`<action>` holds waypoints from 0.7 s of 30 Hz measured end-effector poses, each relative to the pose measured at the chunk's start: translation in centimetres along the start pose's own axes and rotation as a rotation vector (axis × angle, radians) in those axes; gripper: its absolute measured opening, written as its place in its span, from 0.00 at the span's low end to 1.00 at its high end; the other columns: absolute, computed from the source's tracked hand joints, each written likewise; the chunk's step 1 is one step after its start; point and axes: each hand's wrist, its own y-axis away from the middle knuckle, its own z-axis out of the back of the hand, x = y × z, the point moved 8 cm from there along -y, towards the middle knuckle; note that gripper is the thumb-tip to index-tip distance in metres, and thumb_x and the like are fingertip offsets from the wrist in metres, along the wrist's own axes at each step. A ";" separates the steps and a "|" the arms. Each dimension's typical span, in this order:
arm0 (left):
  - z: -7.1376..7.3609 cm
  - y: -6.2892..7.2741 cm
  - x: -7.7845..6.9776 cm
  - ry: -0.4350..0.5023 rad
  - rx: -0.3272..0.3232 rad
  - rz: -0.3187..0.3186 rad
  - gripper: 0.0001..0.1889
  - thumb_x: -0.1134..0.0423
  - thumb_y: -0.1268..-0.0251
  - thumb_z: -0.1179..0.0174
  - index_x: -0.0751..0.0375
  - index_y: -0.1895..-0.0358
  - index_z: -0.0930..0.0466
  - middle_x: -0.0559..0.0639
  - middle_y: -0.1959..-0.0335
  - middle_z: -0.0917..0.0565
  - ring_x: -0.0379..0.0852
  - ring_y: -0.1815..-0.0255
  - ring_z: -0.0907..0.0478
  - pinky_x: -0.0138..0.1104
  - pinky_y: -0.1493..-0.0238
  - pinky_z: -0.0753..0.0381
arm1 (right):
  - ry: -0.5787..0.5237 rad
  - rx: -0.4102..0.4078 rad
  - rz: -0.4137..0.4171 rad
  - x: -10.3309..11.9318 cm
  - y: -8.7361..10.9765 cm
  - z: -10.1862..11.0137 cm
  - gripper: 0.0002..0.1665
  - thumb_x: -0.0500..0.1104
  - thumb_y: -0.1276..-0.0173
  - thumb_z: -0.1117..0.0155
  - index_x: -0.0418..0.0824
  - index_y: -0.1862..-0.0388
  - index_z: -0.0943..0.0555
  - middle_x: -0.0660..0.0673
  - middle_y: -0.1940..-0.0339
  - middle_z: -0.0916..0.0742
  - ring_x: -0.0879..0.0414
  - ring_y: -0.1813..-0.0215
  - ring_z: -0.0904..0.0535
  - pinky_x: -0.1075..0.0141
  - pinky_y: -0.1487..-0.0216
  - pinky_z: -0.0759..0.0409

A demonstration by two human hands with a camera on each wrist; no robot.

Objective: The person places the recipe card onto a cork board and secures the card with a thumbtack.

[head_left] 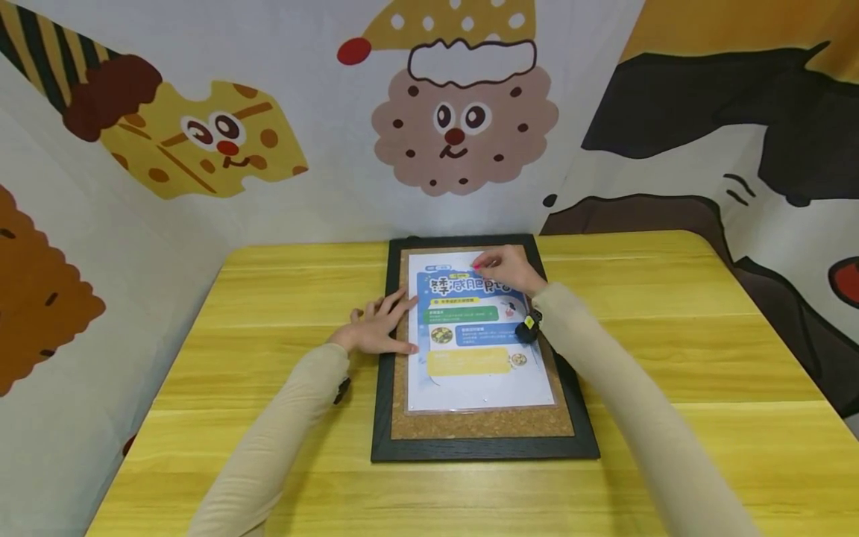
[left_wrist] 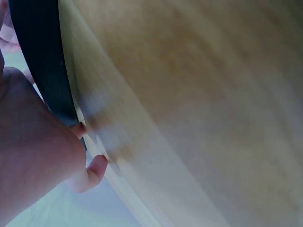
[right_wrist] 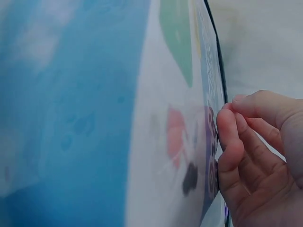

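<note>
A printed sheet [head_left: 479,395] with coloured text boxes, apparently in a clear sleeve, lies on a cork board [head_left: 483,426]. My right hand [head_left: 505,267] is at the sheet's top edge, pinching a small bright pink push pin [head_left: 476,265] between thumb and finger. In the right wrist view that hand [right_wrist: 265,151] has its fingertips against the sheet, and the pin is hidden. Fingers spread, my left hand [head_left: 377,328] rests across the board's left side and touches the sheet's left edge. The left wrist view shows this hand [left_wrist: 42,137] beside the dark frame [left_wrist: 40,52].
The board's black frame [head_left: 483,449] lies on a yellow wood-grain table [head_left: 671,358], its far side near the wall. Cartoon drapes [head_left: 322,209] cover the wall behind. A small black device [head_left: 528,328] hangs at my right wrist, over the sheet.
</note>
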 end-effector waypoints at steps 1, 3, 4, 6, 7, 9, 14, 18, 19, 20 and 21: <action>0.0 0.0 0.0 -0.001 0.000 -0.001 0.52 0.35 0.40 0.42 0.44 0.21 0.66 0.49 0.22 0.72 0.71 0.28 0.61 0.67 0.41 0.57 | -0.004 0.004 -0.007 0.1 -0.1 -0.1 0.11 0.40 0.34 0.33 0.40 0.53 0.14 0.44 0.58 0.14 0.49 0.57 0.24 0.58 0.54 0.29; 0.0 0.0 0.0 -0.005 0.000 -0.003 0.52 0.35 0.40 0.42 0.44 0.21 0.66 0.49 0.22 0.72 0.70 0.28 0.61 0.67 0.41 0.58 | -0.010 0.016 -0.023 0.2 -0.4 -0.4 0.11 0.40 0.33 0.34 0.40 0.53 0.14 0.44 0.57 0.14 0.49 0.58 0.25 0.59 0.54 0.29; 0.0 0.0 0.0 -0.007 -0.001 -0.004 0.52 0.35 0.39 0.42 0.44 0.21 0.66 0.49 0.22 0.73 0.70 0.28 0.61 0.68 0.41 0.58 | -0.013 0.020 -0.031 0.3 -0.6 -0.5 0.11 0.41 0.33 0.34 0.39 0.53 0.14 0.44 0.57 0.14 0.49 0.58 0.25 0.59 0.54 0.30; -0.1 0.0 0.1 -0.008 -0.002 -0.005 0.52 0.35 0.39 0.42 0.44 0.21 0.66 0.49 0.22 0.73 0.70 0.28 0.61 0.68 0.41 0.59 | -0.008 0.026 -0.038 0.5 -0.9 -0.8 0.12 0.41 0.33 0.34 0.40 0.53 0.14 0.44 0.56 0.14 0.49 0.58 0.24 0.59 0.54 0.29; -0.1 0.0 0.1 -0.010 -0.003 -0.005 0.52 0.35 0.39 0.42 0.44 0.21 0.66 0.49 0.22 0.73 0.70 0.28 0.61 0.68 0.41 0.59 | -0.004 0.029 -0.037 0.7 -1.0 -0.9 0.12 0.41 0.33 0.34 0.40 0.53 0.14 0.44 0.56 0.14 0.50 0.57 0.24 0.59 0.54 0.29; -0.1 0.0 0.1 -0.008 -0.004 -0.004 0.52 0.35 0.39 0.42 0.44 0.21 0.66 0.49 0.22 0.73 0.69 0.28 0.61 0.68 0.41 0.59 | -0.003 0.035 -0.030 1.0 -1.3 -1.2 0.12 0.42 0.33 0.34 0.40 0.52 0.14 0.44 0.56 0.14 0.50 0.57 0.23 0.58 0.53 0.29; -0.1 -0.1 0.3 0.001 -0.004 -0.003 0.52 0.35 0.40 0.42 0.44 0.21 0.66 0.49 0.22 0.73 0.69 0.28 0.61 0.67 0.40 0.60 | 0.002 0.036 0.015 1.8 -1.9 -1.9 0.12 0.41 0.33 0.34 0.39 0.52 0.15 0.45 0.55 0.14 0.50 0.56 0.23 0.57 0.51 0.28; -0.1 -0.2 0.3 -0.001 0.000 0.002 0.52 0.35 0.40 0.42 0.44 0.21 0.66 0.48 0.22 0.73 0.69 0.28 0.61 0.67 0.40 0.59 | 0.002 0.030 0.020 2.3 -2.5 -2.5 0.12 0.41 0.33 0.34 0.40 0.53 0.14 0.45 0.56 0.14 0.51 0.55 0.23 0.56 0.48 0.29; -0.2 -0.2 0.3 0.000 0.002 0.003 0.52 0.34 0.40 0.43 0.43 0.21 0.66 0.48 0.22 0.73 0.69 0.28 0.61 0.66 0.40 0.59 | -0.004 0.031 0.019 2.5 -2.6 -2.6 0.12 0.41 0.33 0.34 0.40 0.53 0.14 0.45 0.56 0.14 0.51 0.55 0.23 0.56 0.48 0.29; -0.2 -0.2 0.3 0.000 0.003 0.004 0.52 0.34 0.40 0.43 0.43 0.21 0.66 0.47 0.22 0.73 0.68 0.28 0.61 0.66 0.40 0.59 | -0.008 0.032 0.021 2.7 -2.7 -2.8 0.12 0.41 0.34 0.34 0.40 0.53 0.14 0.45 0.56 0.15 0.51 0.54 0.23 0.56 0.47 0.29; -0.2 -0.2 0.3 -0.001 0.004 0.006 0.52 0.34 0.40 0.43 0.43 0.21 0.66 0.47 0.22 0.73 0.68 0.28 0.60 0.66 0.41 0.58 | -0.011 0.035 0.023 2.8 -2.9 -2.9 0.12 0.40 0.34 0.34 0.40 0.53 0.14 0.45 0.56 0.15 0.51 0.55 0.23 0.56 0.48 0.28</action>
